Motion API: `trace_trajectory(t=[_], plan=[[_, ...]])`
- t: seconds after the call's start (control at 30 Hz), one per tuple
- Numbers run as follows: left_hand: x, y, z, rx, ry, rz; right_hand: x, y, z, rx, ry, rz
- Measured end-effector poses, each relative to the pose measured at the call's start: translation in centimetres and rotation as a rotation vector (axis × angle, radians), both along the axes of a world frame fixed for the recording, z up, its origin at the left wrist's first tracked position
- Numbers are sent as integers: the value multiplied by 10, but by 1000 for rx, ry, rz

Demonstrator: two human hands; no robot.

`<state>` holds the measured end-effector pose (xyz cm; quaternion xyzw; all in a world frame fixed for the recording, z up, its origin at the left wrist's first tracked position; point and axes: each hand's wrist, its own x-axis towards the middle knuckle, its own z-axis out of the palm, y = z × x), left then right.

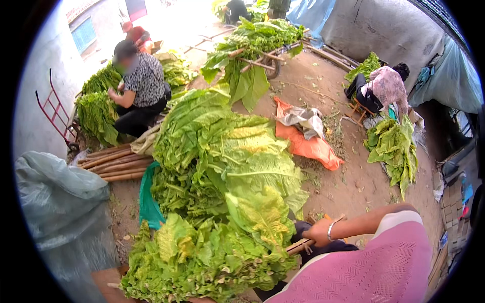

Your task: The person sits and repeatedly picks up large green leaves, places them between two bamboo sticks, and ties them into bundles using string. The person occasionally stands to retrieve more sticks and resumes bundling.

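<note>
My right hand [319, 231], with a silver bracelet at its wrist, is closed around a wooden stick [297, 247] near one end. Along this stick hangs a thick row of green and yellowing broad leaves [212, 261]; its pale far end shows at the lower left. My left hand is not in view; only a skin-coloured sliver shows at the bottom edge. A large heap of broad leaves [261, 163] lies just beyond the row, close to my dark-clad knee. Leaves hide much of the stick.
A co-worker [146, 81] handles leaves at left; another [386, 85] sits at right by a leaf bundle [396, 146]. Wooden poles [117, 161], a red hand truck [57, 110], plastic sheeting [64, 204], an orange sack [307, 146] and a leaf-laden cart [261, 64] stand or lie around.
</note>
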<state>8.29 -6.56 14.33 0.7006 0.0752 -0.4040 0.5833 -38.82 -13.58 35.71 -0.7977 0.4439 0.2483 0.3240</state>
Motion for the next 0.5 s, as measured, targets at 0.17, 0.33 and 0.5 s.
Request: trace_trajectory(t=[0.17, 0.33, 0.5], plan=[[-87, -91, 25, -77, 105, -163, -105, -14, -13, -65, 170, -114], [-192, -176, 67, -154, 83, -254, -224, -27, -32, -222, -12, -171], [-321, -243, 115, -189, 60, -315, -344, -95, -15, -319, -58, -280]])
